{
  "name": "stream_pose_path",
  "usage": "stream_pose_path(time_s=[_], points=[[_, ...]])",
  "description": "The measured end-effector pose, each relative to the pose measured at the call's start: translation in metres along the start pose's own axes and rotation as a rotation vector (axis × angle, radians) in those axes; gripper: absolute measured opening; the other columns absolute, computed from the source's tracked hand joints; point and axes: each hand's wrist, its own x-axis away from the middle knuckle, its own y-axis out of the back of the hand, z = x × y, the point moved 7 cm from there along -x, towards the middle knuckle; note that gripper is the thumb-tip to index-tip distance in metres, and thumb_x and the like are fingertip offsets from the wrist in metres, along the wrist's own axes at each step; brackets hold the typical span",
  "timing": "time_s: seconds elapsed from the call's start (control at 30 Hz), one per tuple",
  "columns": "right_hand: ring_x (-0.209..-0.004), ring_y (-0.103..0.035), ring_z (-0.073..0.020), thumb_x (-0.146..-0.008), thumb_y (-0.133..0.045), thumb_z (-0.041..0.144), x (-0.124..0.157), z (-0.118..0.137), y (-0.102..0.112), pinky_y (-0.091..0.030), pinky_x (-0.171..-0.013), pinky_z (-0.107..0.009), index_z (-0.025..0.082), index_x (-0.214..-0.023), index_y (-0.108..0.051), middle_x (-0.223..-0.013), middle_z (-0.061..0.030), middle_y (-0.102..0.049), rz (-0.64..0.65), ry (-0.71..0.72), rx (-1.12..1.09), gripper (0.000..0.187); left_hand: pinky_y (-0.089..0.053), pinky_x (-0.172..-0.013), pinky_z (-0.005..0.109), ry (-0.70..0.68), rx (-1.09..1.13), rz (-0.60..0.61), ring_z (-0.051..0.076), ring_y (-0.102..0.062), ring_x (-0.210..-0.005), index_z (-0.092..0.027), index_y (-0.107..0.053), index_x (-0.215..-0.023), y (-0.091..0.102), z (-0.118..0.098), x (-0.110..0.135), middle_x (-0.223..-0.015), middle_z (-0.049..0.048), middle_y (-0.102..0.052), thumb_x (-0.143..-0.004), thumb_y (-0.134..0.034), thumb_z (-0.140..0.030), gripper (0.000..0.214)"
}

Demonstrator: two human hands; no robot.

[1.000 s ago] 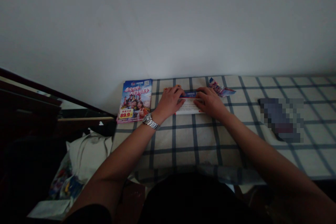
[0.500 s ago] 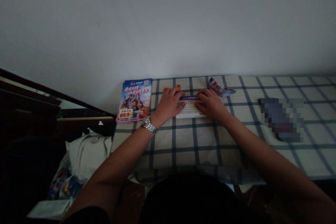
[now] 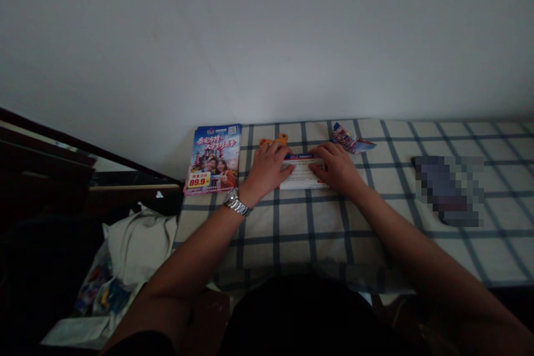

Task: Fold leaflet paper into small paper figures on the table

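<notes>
My left hand (image 3: 267,169) and my right hand (image 3: 337,166) both press flat on a folded white leaflet (image 3: 301,175) with a blue top strip. It lies on the checked tablecloth (image 3: 308,222). The fingers of each hand lie stretched along the leaflet's upper edge. A silver watch (image 3: 237,202) sits on my left wrist. Just beyond my left fingers an orange object (image 3: 275,140) shows in part. A colourful flyer (image 3: 213,158) with a 89.9 price tag lies left of my left hand.
A crumpled coloured paper scrap (image 3: 350,141) lies beyond my right hand. A blurred dark object (image 3: 449,189) rests on the cloth at the right. A white wall stands behind the table. Bags and cloth (image 3: 125,256) sit on the floor at the left.
Both hands have slid slightly down the leaflet toward me, so less of the blue strip shows and more of the orange object beyond my left fingers is uncovered.
</notes>
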Motion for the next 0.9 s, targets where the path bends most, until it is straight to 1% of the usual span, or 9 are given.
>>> stream_pose_path(time_s=[0.1,0.27,0.47,0.7,0.9], points=[[-0.110,-0.059,-0.0348,-0.095,-0.069,0.031,0.001,-0.001,0.000,-0.050,-0.099,-0.050,0.021,-0.127,-0.067,-0.117,-0.0128,-0.067,0.005,-0.005,-0.006,0.034,-0.047,-0.103,0.053,-0.001,0.007,-0.007,0.035,-0.055,-0.125,-0.023,-0.064,-0.123,0.000,0.000,0.001,-0.127,0.0087,-0.062,-0.095,-0.074,-0.035,0.032],[-0.110,-0.059,-0.0342,-0.095,-0.069,0.033,0.004,-0.001,0.000,-0.050,-0.099,-0.050,0.021,-0.125,-0.069,-0.117,-0.0133,-0.065,0.011,-0.011,-0.043,0.032,-0.047,-0.101,0.052,-0.003,0.029,0.007,0.033,-0.057,-0.122,-0.024,-0.065,-0.121,0.000,-0.001,0.005,-0.125,0.0071,-0.063,-0.095,-0.074,-0.036,0.030],[-0.108,-0.059,-0.0333,-0.097,-0.066,0.034,0.007,-0.005,-0.001,-0.050,-0.097,-0.050,0.020,-0.124,-0.070,-0.116,-0.0137,-0.064,0.015,-0.036,-0.060,0.030,-0.047,-0.100,0.051,0.004,0.056,-0.007,0.032,-0.057,-0.120,-0.025,-0.065,-0.120,0.000,0.000,0.008,-0.122,0.0061,-0.064,-0.095,-0.074,-0.037,0.028],[-0.104,-0.059,-0.0331,-0.096,-0.068,0.035,0.008,-0.009,0.000,-0.050,-0.095,-0.050,0.019,-0.121,-0.072,-0.112,-0.0134,-0.065,0.000,-0.059,-0.024,0.029,-0.046,-0.102,0.050,0.020,0.088,-0.012,0.032,-0.057,-0.121,-0.026,-0.066,-0.119,-0.001,0.001,0.007,-0.122,0.0055,-0.064,-0.094,-0.075,-0.035,0.028],[-0.104,-0.059,-0.0326,-0.095,-0.071,0.038,0.011,-0.013,0.000,-0.050,-0.094,-0.048,0.021,-0.117,-0.071,-0.110,-0.0117,-0.065,-0.004,-0.057,-0.042,0.028,-0.046,-0.103,0.049,0.035,0.114,-0.012,0.030,-0.058,-0.118,-0.026,-0.066,-0.115,-0.003,0.003,0.010,-0.118,0.0043,-0.065,-0.092,-0.078,-0.036,0.027]])
